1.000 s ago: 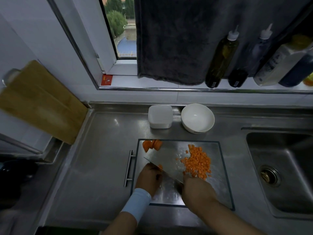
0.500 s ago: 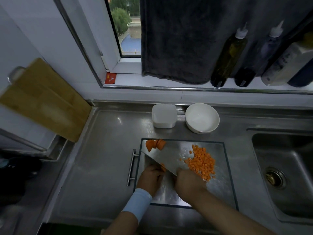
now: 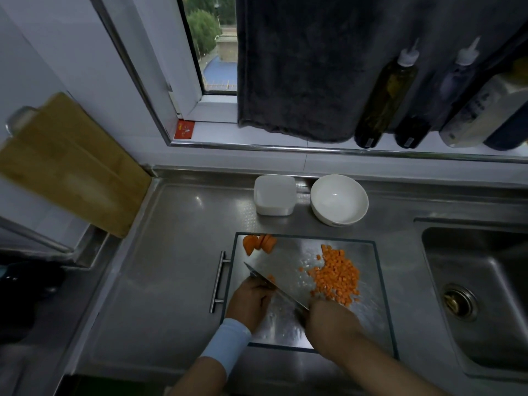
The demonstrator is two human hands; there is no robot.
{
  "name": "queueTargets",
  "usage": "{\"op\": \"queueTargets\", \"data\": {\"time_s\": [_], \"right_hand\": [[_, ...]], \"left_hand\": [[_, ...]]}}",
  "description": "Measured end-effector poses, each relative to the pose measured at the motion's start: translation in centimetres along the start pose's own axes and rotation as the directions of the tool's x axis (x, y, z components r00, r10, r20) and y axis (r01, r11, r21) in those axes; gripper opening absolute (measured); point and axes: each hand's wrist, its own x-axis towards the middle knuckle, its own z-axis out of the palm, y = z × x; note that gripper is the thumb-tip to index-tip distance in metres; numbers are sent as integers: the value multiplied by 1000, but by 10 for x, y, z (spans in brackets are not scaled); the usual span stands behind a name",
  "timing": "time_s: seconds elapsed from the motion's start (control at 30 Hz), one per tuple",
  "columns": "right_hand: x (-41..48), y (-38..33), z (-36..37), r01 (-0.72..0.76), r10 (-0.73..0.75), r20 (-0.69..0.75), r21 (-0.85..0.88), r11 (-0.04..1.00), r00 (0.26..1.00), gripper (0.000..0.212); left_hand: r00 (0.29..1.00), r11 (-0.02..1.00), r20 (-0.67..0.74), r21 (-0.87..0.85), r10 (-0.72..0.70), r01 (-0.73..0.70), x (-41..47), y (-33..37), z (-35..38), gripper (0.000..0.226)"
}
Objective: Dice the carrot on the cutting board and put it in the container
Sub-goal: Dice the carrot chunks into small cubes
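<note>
A steel cutting board (image 3: 371, 318) lies on the counter. A heap of diced carrot (image 3: 335, 278) covers its right half, and several carrot slices (image 3: 260, 243) lie at its far left corner. My right hand (image 3: 328, 318) grips the handle of a cleaver (image 3: 274, 287), whose blade runs diagonally across the board. My left hand (image 3: 251, 300), with curled fingers, holds down a small carrot piece (image 3: 271, 278) right beside the blade. A white square container (image 3: 275, 195) stands behind the board.
A white bowl (image 3: 339, 199) sits to the right of the container. The sink (image 3: 480, 292) lies at the right. A wooden board (image 3: 68, 164) leans against the left wall. Bottles (image 3: 385, 95) stand on the sill beside a dark towel (image 3: 300, 64).
The cleaver blade has tipped from lying flat-faced toward me to edge-down over the carrot piece by my left hand. Both hands stay at the board's near side.
</note>
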Motion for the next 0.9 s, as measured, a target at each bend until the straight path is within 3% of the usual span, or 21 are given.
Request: {"op": "queueTargets", "data": {"time_s": [0.2, 0.33, 0.7, 0.9], "right_hand": [[27, -23, -2, -3, 1, 70, 28, 1000, 998, 20], [37, -35, -5, 27, -28, 84, 10, 1000, 996, 21], [18, -14, -12, 48, -49, 31, 38, 998, 998, 16], [7, 3, -13, 41, -43, 22, 82, 996, 999, 18]], "left_hand": [[985, 982, 59, -93, -159, 164, -2, -5, 4, 13], [999, 997, 24, -51, -48, 49, -3, -2, 1, 10], [995, 985, 15, -139, -97, 98, -3, -6, 2, 8], [998, 991, -38, -123, -53, 48, -6, -9, 6, 3]]}}
